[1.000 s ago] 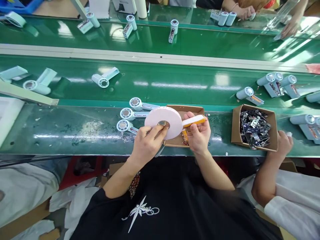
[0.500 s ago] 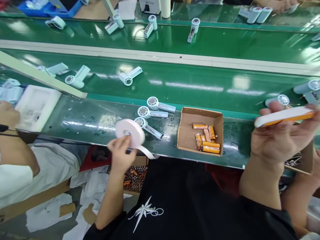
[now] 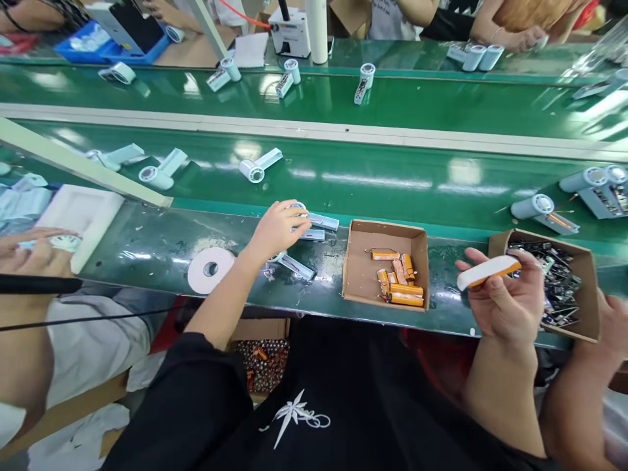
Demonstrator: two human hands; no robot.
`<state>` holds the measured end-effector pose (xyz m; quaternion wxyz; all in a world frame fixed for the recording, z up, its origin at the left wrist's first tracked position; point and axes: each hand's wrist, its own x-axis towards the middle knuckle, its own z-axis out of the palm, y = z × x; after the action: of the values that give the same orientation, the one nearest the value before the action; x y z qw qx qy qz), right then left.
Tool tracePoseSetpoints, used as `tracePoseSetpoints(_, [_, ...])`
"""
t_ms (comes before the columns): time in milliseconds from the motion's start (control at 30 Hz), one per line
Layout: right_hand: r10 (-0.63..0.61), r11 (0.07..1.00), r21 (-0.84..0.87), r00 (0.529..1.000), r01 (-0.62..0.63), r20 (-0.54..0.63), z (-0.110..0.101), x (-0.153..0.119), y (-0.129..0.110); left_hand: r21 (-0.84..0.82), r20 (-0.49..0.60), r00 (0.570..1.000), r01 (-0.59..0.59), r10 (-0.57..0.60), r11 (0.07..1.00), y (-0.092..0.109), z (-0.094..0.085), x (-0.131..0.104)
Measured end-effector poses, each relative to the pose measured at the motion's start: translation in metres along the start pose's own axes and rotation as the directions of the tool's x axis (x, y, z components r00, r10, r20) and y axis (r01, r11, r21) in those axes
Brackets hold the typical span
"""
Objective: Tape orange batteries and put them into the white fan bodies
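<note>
My left hand (image 3: 280,230) is over the heads of the light-blue fan-like parts (image 3: 297,265) on the near ledge, its fingers bent around the top one; whether it grips it cannot be made out. On the ledge left of that forearm lies a roll of white tape (image 3: 211,270), flat. My right hand (image 3: 510,294) is raised at the right, palm up, with an orange battery with a white strip (image 3: 489,271) pinched between thumb and fingers. Between my hands sits a cardboard box (image 3: 360,261) holding several orange batteries (image 3: 406,299).
A box of small dark parts (image 3: 583,294) stands at the right, beside another person's arm. A white foam tray (image 3: 105,212) and a co-worker's hands are at the left. Blue parts lie on the green belt (image 3: 373,170); a slanted pale post (image 3: 98,167) crosses the left.
My left hand has let go of the tape roll, now flat on the ledge, and moved up and right to the blue parts. My right hand has moved left and lower, still holding the battery.
</note>
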<state>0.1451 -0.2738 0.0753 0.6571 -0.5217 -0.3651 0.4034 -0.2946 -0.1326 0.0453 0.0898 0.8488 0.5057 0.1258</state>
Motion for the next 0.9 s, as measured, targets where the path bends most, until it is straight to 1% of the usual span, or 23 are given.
tracePoseSetpoints(33, [-0.042,0.999,-0.009,0.998,0.042,-0.040,-0.003,-0.003,-0.007,0.034,0.122,0.992,-0.023,0.019,0.999,-0.005,-0.001,0.018])
tracePoseSetpoints(100, [-0.106,0.994,-0.044,0.987,0.101,-0.118,-0.015,-0.012,-0.017,0.094,0.326,0.945,-0.040,0.008,0.995,-0.015,-0.002,0.042])
tracePoseSetpoints(133, [-0.118,0.992,-0.064,0.982,0.109,-0.150,-0.023,-0.018,-0.020,0.124,0.395,0.919,-0.040,-0.013,0.991,-0.019,-0.003,0.050])
tracePoseSetpoints(167, [-0.122,0.991,-0.080,0.977,0.109,-0.175,-0.033,-0.023,-0.021,0.151,0.441,0.897,-0.038,-0.033,0.988,-0.021,-0.002,0.056])
tracePoseSetpoints(233, [-0.114,0.992,-0.081,0.975,0.100,-0.190,-0.052,-0.032,-0.019,0.188,0.483,0.874,-0.051,-0.047,0.981,-0.021,0.001,0.066])
tracePoseSetpoints(267, [-0.103,0.993,-0.069,0.979,0.092,-0.177,-0.058,-0.033,-0.017,0.191,0.485,0.874,-0.071,-0.031,0.979,-0.019,0.004,0.073])
tracePoseSetpoints(300, [-0.089,0.995,-0.055,0.985,0.082,-0.146,-0.062,-0.032,-0.015,0.186,0.466,0.885,-0.092,-0.006,0.978,-0.016,0.007,0.081])
tracePoseSetpoints(333, [-0.067,0.997,-0.043,0.993,0.063,-0.097,-0.060,-0.029,-0.013,0.179,0.424,0.905,-0.111,0.025,0.978,-0.012,0.012,0.091])
tracePoseSetpoints(367, [-0.043,0.998,-0.036,0.998,0.042,-0.041,-0.055,-0.023,-0.012,0.168,0.368,0.928,-0.129,0.059,0.977,-0.007,0.017,0.104])
tracePoseSetpoints(400, [-0.025,0.999,-0.037,1.000,0.025,0.016,-0.045,-0.015,-0.011,0.150,0.312,0.946,-0.142,0.090,0.978,-0.003,0.022,0.118])
tracePoseSetpoints(467, [-0.030,0.999,-0.036,0.992,0.034,0.120,-0.015,0.007,-0.010,0.089,0.249,0.958,-0.169,0.142,0.982,0.006,0.034,0.147])
tracePoseSetpoints(533, [-0.064,0.997,-0.015,0.974,0.069,0.219,0.020,0.033,-0.007,0.024,0.261,0.947,-0.198,0.185,0.980,0.015,0.045,0.172])
tracePoseSetpoints(600, [-0.064,0.998,0.015,0.939,0.062,0.339,0.051,0.058,-0.003,-0.007,0.280,0.936,-0.218,0.212,0.976,0.022,0.053,0.187])
tracePoseSetpoints(667, [-0.013,1.000,0.030,0.891,0.000,0.454,0.072,0.079,0.003,-0.005,0.271,0.937,-0.227,0.220,0.974,0.026,0.060,0.191])
tracePoseSetpoints(733, [0.037,0.997,0.032,0.842,-0.064,0.538,0.084,0.093,0.009,0.004,0.256,0.942,-0.225,0.216,0.974,0.029,0.066,0.187])
tracePoseSetpoints(800, [0.083,0.993,0.013,0.791,-0.114,0.607,0.091,0.101,0.015,0.017,0.237,0.951,-0.207,0.197,0.978,0.032,0.071,0.182])
tracePoseSetpoints(900, [0.140,0.985,-0.028,0.691,-0.170,0.709,0.094,0.105,0.023,0.024,0.218,0.964,-0.160,0.151,0.987,0.037,0.078,0.180])
